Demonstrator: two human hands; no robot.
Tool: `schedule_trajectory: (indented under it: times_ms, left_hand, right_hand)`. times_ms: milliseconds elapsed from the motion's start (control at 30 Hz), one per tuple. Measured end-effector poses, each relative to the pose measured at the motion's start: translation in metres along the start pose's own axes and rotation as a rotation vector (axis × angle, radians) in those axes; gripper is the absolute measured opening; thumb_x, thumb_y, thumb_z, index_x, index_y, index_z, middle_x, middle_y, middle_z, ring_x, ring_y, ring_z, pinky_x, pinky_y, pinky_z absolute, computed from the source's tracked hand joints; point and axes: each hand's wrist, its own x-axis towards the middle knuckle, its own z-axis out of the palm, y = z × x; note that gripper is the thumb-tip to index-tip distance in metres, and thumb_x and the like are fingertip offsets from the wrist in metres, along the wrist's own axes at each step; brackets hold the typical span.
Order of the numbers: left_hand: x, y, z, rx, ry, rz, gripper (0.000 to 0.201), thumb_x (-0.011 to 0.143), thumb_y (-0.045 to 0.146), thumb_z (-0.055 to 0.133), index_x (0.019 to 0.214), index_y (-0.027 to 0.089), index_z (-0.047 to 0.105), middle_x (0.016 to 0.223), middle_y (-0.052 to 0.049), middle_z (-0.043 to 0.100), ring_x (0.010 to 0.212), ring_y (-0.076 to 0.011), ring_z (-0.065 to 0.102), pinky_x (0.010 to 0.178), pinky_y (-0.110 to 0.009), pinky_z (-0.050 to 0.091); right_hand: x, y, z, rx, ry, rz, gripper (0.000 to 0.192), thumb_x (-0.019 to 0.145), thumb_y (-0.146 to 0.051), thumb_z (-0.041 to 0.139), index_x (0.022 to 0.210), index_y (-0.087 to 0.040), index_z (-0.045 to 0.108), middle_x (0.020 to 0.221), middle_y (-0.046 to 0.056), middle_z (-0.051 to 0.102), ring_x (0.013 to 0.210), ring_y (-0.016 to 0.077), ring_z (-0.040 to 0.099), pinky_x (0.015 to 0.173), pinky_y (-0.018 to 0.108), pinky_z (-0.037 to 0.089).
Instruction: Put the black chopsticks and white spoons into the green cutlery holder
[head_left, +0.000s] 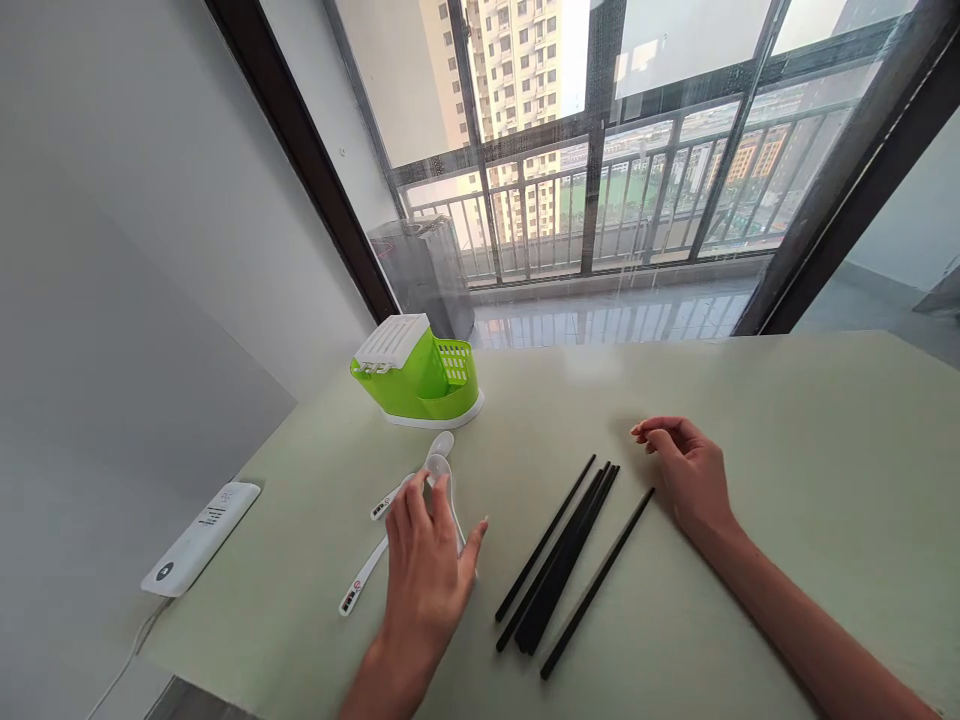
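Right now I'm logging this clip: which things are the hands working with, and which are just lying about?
In hand:
- left hand on the white spoons
- right hand beside the black chopsticks

Lying about:
- green cutlery holder
- white power strip
- table

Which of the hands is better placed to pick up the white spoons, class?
Left. The left hand already lies over the white spoons, fingers spread. The right hand rests beyond the black chopsticks, further from them.
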Motion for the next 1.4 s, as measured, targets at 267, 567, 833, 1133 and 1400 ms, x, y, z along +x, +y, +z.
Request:
schedule_trajectory:
  times_ms: [267,567,833,1133,1400]
  left_hand:
    - [-0.007,-0.023,0.008,0.103,0.033,-0.016,0.063,0.097,0.043,0.057,0.147,0.005,0.044,0.156,-0.03,0.038,0.147,-0.0442,0.033,0.122,-0.065,0.027]
    - [-0.009,-0.066,0.036,0.043,0.061,-0.004,0.079,0.099,0.065,0.048,0.155,0.01,0.034,0.166,-0.024,0.035,0.157,-0.0435,0.025,0.124,-0.067,0.027]
    - [-0.009,-0.076,0.044,0.025,0.022,0.039,0.086,0.102,0.067,0.04,0.164,0.011,0.019,0.172,-0.022,0.022,0.162,-0.0369,0.005,0.128,-0.065,0.021]
    - [0.001,-0.061,0.049,0.033,-0.022,0.111,0.088,0.104,0.065,0.037,0.168,0.01,0.01,0.175,-0.02,0.011,0.162,-0.0371,-0.006,0.129,-0.066,0.018]
    - [0.024,-0.05,0.06,0.012,-0.05,0.122,0.084,0.102,0.069,0.038,0.162,0.011,0.033,0.173,-0.022,0.02,0.162,-0.0411,0.002,0.127,-0.068,0.018]
  right_hand:
    - [-0.001,-0.002,0.0,-0.035,-0.022,-0.001,0.013,0.081,-0.028,0.06,0.084,-0.024,0.071,0.09,0.006,0.073,0.08,0.0225,0.063,0.075,0.036,0.048]
    - [-0.001,-0.002,0.0,-0.061,-0.038,-0.001,0.013,0.08,-0.026,0.06,0.084,-0.023,0.072,0.088,0.005,0.073,0.082,0.0218,0.063,0.075,0.035,0.046]
    - [-0.001,0.0,-0.001,-0.062,-0.055,-0.006,0.013,0.08,-0.027,0.059,0.085,-0.023,0.071,0.088,0.004,0.072,0.083,0.0216,0.063,0.078,0.036,0.045]
    - [-0.002,-0.001,-0.001,-0.079,-0.08,0.008,0.012,0.081,-0.028,0.06,0.085,-0.023,0.07,0.086,0.003,0.071,0.083,0.0208,0.063,0.078,0.035,0.045]
    - [-0.002,-0.002,-0.002,-0.097,-0.107,0.015,0.012,0.082,-0.029,0.06,0.085,-0.024,0.071,0.082,0.002,0.069,0.079,0.0196,0.061,0.075,0.033,0.043]
